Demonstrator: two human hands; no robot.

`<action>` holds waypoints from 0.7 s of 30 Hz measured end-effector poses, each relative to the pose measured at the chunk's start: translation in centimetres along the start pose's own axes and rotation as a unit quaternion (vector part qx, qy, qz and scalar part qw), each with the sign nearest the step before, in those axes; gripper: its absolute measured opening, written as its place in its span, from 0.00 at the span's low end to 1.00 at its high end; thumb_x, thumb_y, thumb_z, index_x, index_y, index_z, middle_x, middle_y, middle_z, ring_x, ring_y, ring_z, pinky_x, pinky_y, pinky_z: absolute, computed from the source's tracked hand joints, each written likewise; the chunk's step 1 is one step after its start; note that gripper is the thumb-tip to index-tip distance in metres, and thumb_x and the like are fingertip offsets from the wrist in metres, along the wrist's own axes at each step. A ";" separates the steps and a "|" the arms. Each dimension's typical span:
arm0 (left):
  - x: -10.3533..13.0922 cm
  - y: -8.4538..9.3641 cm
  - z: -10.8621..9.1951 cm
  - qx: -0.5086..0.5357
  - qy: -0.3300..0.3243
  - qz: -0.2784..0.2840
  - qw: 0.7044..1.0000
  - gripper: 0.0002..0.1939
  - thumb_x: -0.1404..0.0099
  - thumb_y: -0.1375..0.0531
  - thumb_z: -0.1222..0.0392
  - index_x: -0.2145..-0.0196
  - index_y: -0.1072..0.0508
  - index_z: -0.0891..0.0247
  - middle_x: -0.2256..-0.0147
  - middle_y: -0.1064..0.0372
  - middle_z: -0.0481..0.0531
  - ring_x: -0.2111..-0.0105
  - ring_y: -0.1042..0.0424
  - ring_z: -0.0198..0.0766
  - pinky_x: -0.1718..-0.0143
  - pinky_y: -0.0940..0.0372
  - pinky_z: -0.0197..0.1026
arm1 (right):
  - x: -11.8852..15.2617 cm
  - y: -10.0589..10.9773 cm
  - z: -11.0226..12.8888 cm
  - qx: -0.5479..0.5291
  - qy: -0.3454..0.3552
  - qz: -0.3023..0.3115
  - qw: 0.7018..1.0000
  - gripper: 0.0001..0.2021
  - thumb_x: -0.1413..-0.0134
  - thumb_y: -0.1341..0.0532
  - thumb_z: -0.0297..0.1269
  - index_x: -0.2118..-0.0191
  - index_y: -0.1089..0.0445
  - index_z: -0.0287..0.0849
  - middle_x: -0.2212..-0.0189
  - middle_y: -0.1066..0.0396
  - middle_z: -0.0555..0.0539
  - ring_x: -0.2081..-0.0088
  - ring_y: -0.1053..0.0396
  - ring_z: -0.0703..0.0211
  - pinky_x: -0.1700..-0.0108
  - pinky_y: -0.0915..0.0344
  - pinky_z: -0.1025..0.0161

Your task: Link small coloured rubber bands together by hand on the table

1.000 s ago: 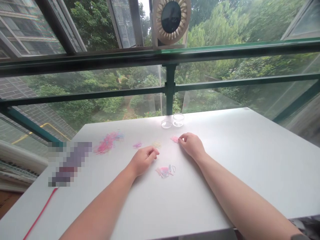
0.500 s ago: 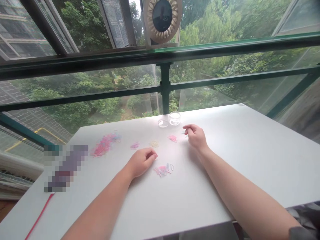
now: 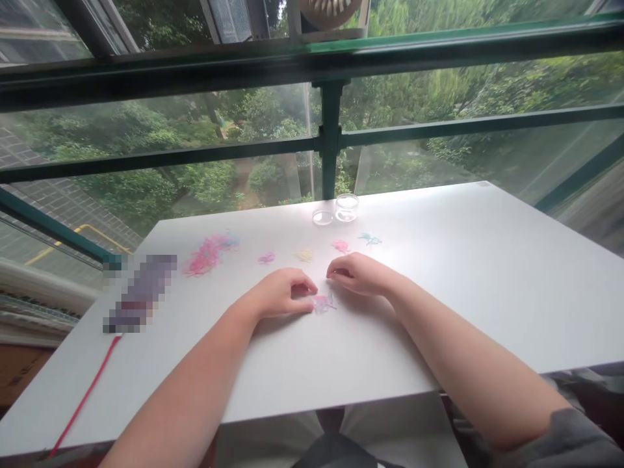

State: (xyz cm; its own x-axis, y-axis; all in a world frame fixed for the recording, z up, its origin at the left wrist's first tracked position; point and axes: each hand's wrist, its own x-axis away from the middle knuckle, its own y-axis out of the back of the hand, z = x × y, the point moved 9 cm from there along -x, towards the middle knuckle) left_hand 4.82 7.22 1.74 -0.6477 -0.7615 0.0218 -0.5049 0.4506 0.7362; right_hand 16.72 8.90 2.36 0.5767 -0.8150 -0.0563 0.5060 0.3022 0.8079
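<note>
Small thin rubber bands in several colours lie in piles on the white table (image 3: 468, 286). My left hand (image 3: 280, 294) rests at the edge of a mixed pile of bands (image 3: 322, 303), thumb and forefinger apart, the thumb touching the pile. Just beyond that pile, on its right, hovers my right hand (image 3: 358, 274), its fingers bent and slightly apart, with nothing visible in them. Past the hands run a purple pile (image 3: 266, 258), a yellow pile (image 3: 304, 255), a pink pile (image 3: 340, 246) and a light blue pile (image 3: 370, 238).
A larger pile of mostly pink bands (image 3: 209, 253) lies at the left. A clear round container (image 3: 347, 208) and a clear lid (image 3: 322, 218) stand at the far edge. A blurred-out object (image 3: 141, 292) with a red strap (image 3: 85, 396) lies at left. Railing (image 3: 331, 143) behind.
My right hand has come from the light blue pile back toward the mixed pile. My left hand's fingers have spread and reached that pile. The view has tilted down.
</note>
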 end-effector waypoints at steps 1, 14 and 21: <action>-0.1 -0.1 0.2 0.000 0.006 0.000 1.000 0.12 0.48 0.38 0.56 0.65 0.24 0.61 0.69 0.29 0.51 0.70 0.33 0.36 0.67 0.39 0.35 | 0.1 0.0 0.1 0.001 -0.001 0.004 1.000 0.10 0.51 0.44 0.30 0.67 0.26 0.43 0.73 0.27 0.49 0.73 0.35 0.63 0.70 0.42 0.67; -0.3 -0.1 0.7 0.024 0.031 -0.021 0.999 0.09 0.45 0.43 0.58 0.69 0.24 0.63 0.73 0.28 0.50 0.74 0.34 0.33 0.72 0.41 0.34 | 0.2 -1.4 0.7 -0.006 0.028 0.068 0.997 0.09 0.57 0.41 0.31 0.68 0.24 0.45 0.80 0.33 0.52 0.79 0.41 0.67 0.75 0.47 0.68; -0.3 -0.2 1.1 0.019 0.034 -0.010 0.999 0.09 0.45 0.43 0.59 0.69 0.25 0.63 0.73 0.28 0.50 0.73 0.34 0.33 0.71 0.40 0.34 | 0.0 -1.5 0.7 -0.002 0.028 0.074 0.997 0.08 0.55 0.41 0.32 0.69 0.25 0.43 0.78 0.31 0.51 0.77 0.40 0.66 0.73 0.44 0.68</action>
State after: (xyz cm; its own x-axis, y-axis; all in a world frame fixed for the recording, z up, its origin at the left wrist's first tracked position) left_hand 4.46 7.91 0.86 -0.5976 -0.7999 0.0550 -0.5397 0.4520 0.7102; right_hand 15.56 8.10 1.56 0.6794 -0.7332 0.0307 0.4153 0.4186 0.8076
